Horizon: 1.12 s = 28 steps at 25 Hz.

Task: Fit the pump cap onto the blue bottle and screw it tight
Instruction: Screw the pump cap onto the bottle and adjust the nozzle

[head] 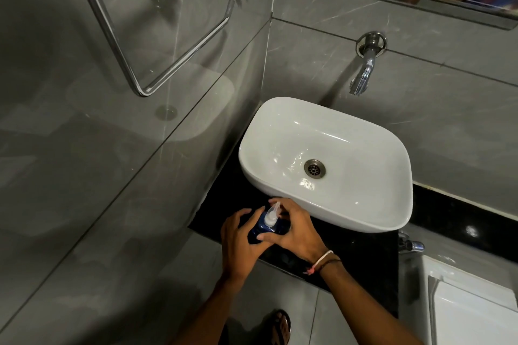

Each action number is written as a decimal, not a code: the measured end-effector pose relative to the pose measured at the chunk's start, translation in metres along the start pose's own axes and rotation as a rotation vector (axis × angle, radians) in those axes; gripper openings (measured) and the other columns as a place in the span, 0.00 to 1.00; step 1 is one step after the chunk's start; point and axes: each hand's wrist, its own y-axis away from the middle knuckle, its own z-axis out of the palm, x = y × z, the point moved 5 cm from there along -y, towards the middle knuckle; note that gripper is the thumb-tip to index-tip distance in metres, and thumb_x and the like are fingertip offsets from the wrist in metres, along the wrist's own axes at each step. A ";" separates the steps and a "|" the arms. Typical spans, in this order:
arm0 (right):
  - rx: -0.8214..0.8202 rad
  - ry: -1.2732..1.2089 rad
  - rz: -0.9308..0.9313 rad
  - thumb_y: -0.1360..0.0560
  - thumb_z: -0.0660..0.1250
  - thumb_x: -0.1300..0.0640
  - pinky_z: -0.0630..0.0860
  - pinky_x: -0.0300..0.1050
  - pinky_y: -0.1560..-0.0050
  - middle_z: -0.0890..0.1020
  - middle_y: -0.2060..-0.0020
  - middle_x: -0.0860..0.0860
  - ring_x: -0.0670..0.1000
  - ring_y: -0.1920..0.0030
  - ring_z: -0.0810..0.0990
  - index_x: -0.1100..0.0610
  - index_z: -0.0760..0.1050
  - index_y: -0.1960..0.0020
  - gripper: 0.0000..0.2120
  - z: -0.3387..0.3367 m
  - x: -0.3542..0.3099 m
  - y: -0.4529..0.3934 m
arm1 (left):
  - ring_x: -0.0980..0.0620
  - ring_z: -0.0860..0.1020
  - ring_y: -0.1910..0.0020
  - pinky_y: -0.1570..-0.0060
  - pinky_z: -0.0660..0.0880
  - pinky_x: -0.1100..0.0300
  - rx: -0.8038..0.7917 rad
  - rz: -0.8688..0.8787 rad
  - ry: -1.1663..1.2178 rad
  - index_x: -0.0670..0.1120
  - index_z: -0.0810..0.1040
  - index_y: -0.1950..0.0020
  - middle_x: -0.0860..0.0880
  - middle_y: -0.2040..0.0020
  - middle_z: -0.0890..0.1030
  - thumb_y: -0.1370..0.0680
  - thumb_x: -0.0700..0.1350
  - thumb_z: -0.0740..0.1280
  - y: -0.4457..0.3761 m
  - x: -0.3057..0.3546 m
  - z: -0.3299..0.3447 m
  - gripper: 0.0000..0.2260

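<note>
At the lower centre of the view, both forearms reach forward to the black counter (350, 244), where the blue bottle (262, 228) stands near the front left corner, just in front of the white basin (364, 210). The left hand (239, 244) wraps the body of the bottle from about 9 o'clock, with fingers curled around its side. The right hand (294, 228) comes from about 3 o'clock; its thumb lies across the lower front of the bottle and its fingers curve toward the neck, but I cannot tell if they pinch the collar or only lie beside it. The pump cap (271, 213) already sits on the neck, with its pale nozzle pointing toward about 1 o'clock; whether the thread is fully turned is not visible. I judge the bottle to be thin plastic, light if half empty, so it may dent or twist under a hard squeeze and could slide on the glossy counter. It seems best to hold the body low and firm with the left hand and turn only the ribbed collar under the nozzle, not the nozzle itself, which could bend or pump out liquid. Farther away, at about 12 o'clock, the basin shows its metal drain (314, 168), and above it a chrome tap (364, 70) comes out of the grey wall.
</note>
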 end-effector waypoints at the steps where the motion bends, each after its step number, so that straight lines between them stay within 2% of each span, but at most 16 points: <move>1: -0.025 -0.010 -0.024 0.35 0.84 0.53 0.80 0.38 0.41 0.84 0.46 0.49 0.45 0.44 0.83 0.54 0.79 0.39 0.27 0.000 -0.001 0.001 | 0.47 0.77 0.41 0.42 0.76 0.41 0.000 -0.002 -0.003 0.57 0.78 0.33 0.49 0.40 0.78 0.33 0.61 0.72 0.000 0.000 0.000 0.29; 4: -0.015 -0.010 -0.033 0.30 0.80 0.57 0.82 0.45 0.44 0.86 0.49 0.48 0.46 0.48 0.84 0.55 0.83 0.46 0.14 -0.001 0.001 0.003 | 0.48 0.76 0.40 0.40 0.76 0.45 -0.003 -0.010 0.013 0.57 0.78 0.32 0.51 0.40 0.77 0.34 0.62 0.74 0.001 0.000 0.000 0.31; 5: 0.016 -0.011 0.001 0.32 0.82 0.54 0.82 0.46 0.48 0.87 0.52 0.49 0.47 0.51 0.85 0.55 0.83 0.50 0.14 -0.001 0.002 0.002 | 0.49 0.76 0.39 0.40 0.75 0.46 0.000 -0.007 0.016 0.58 0.78 0.32 0.52 0.40 0.77 0.34 0.62 0.74 0.001 0.001 -0.001 0.31; 7: 0.059 -0.016 0.047 0.36 0.85 0.50 0.82 0.44 0.52 0.86 0.55 0.50 0.48 0.54 0.85 0.57 0.80 0.53 0.20 -0.002 0.003 0.001 | 0.49 0.76 0.40 0.40 0.75 0.46 0.000 0.003 0.015 0.58 0.78 0.32 0.52 0.40 0.77 0.34 0.62 0.74 0.000 0.001 -0.001 0.31; 9: 0.042 -0.039 0.033 0.36 0.85 0.51 0.81 0.36 0.48 0.86 0.50 0.48 0.44 0.49 0.84 0.55 0.80 0.45 0.24 -0.003 0.002 0.003 | 0.48 0.76 0.40 0.41 0.76 0.44 -0.003 0.008 0.005 0.58 0.78 0.32 0.51 0.40 0.77 0.34 0.61 0.74 -0.001 0.001 0.000 0.30; 10: 0.026 -0.053 0.010 0.34 0.84 0.53 0.80 0.35 0.43 0.85 0.47 0.47 0.42 0.45 0.84 0.53 0.81 0.42 0.23 -0.004 0.000 0.003 | 0.48 0.76 0.40 0.41 0.76 0.44 -0.001 0.009 0.003 0.57 0.78 0.32 0.51 0.41 0.78 0.33 0.61 0.74 -0.001 0.001 0.000 0.30; 12: 0.027 -0.062 -0.012 0.32 0.82 0.56 0.82 0.41 0.43 0.86 0.48 0.47 0.42 0.47 0.84 0.49 0.82 0.49 0.15 -0.004 -0.001 0.003 | 0.48 0.76 0.40 0.40 0.75 0.46 0.002 0.003 0.004 0.57 0.78 0.32 0.51 0.40 0.78 0.33 0.62 0.74 0.000 0.000 0.000 0.30; 14: 0.087 -0.073 0.017 0.35 0.85 0.53 0.82 0.43 0.50 0.86 0.54 0.50 0.47 0.53 0.85 0.50 0.78 0.56 0.16 -0.004 0.000 0.002 | 0.49 0.76 0.39 0.39 0.74 0.47 -0.001 0.004 0.001 0.58 0.77 0.32 0.51 0.40 0.77 0.34 0.63 0.74 0.001 0.000 0.000 0.31; 16: 0.067 -0.063 0.015 0.37 0.85 0.52 0.81 0.38 0.48 0.84 0.50 0.50 0.47 0.50 0.83 0.54 0.79 0.48 0.22 -0.002 0.000 0.002 | 0.48 0.76 0.40 0.41 0.75 0.43 -0.003 0.020 -0.014 0.57 0.78 0.32 0.50 0.40 0.78 0.33 0.61 0.74 0.000 0.000 0.000 0.30; 18: -0.008 -0.033 -0.035 0.32 0.82 0.56 0.80 0.38 0.41 0.82 0.43 0.49 0.44 0.43 0.82 0.54 0.80 0.39 0.23 0.000 0.000 0.002 | 0.47 0.77 0.40 0.42 0.76 0.42 0.003 0.014 -0.019 0.56 0.78 0.33 0.50 0.41 0.78 0.33 0.61 0.74 0.000 0.000 0.001 0.29; 20: -0.003 -0.036 -0.031 0.32 0.82 0.57 0.81 0.44 0.44 0.84 0.46 0.50 0.45 0.45 0.83 0.55 0.82 0.47 0.16 0.002 0.003 0.000 | 0.48 0.76 0.39 0.40 0.75 0.45 0.001 0.000 -0.010 0.57 0.78 0.32 0.51 0.40 0.78 0.33 0.63 0.73 0.001 0.000 0.000 0.30; 22: 0.069 -0.049 0.013 0.36 0.85 0.52 0.82 0.45 0.50 0.85 0.53 0.52 0.48 0.52 0.84 0.57 0.78 0.52 0.20 0.000 0.005 -0.001 | 0.48 0.76 0.39 0.39 0.74 0.46 0.001 0.007 -0.013 0.57 0.79 0.33 0.51 0.40 0.77 0.34 0.63 0.73 0.002 0.000 0.000 0.30; 24: 0.044 -0.070 0.007 0.36 0.85 0.51 0.81 0.40 0.46 0.84 0.48 0.50 0.47 0.47 0.83 0.56 0.79 0.44 0.25 0.000 0.004 0.001 | 0.47 0.77 0.40 0.41 0.76 0.43 0.003 0.015 -0.026 0.54 0.80 0.34 0.49 0.41 0.78 0.34 0.62 0.73 0.000 -0.001 0.000 0.29; 25: 0.007 -0.060 -0.019 0.34 0.83 0.53 0.80 0.40 0.41 0.82 0.43 0.49 0.46 0.43 0.82 0.55 0.80 0.38 0.26 -0.001 0.004 0.003 | 0.46 0.77 0.40 0.42 0.76 0.41 0.009 0.010 -0.031 0.53 0.81 0.36 0.49 0.41 0.78 0.34 0.62 0.73 0.000 -0.001 0.000 0.28; 26: -0.021 -0.053 -0.040 0.31 0.81 0.55 0.80 0.42 0.38 0.81 0.40 0.49 0.45 0.41 0.82 0.53 0.81 0.37 0.24 -0.001 0.004 0.003 | 0.46 0.77 0.40 0.43 0.76 0.41 0.012 0.003 -0.033 0.52 0.81 0.37 0.49 0.41 0.79 0.34 0.62 0.74 -0.001 -0.002 0.001 0.28; 28: -0.001 -0.038 -0.032 0.31 0.81 0.55 0.81 0.43 0.44 0.83 0.47 0.48 0.44 0.47 0.83 0.49 0.83 0.47 0.14 -0.002 0.004 0.002 | 0.47 0.77 0.40 0.42 0.76 0.44 0.014 -0.001 -0.026 0.52 0.81 0.37 0.50 0.41 0.79 0.35 0.63 0.74 0.000 -0.002 0.001 0.30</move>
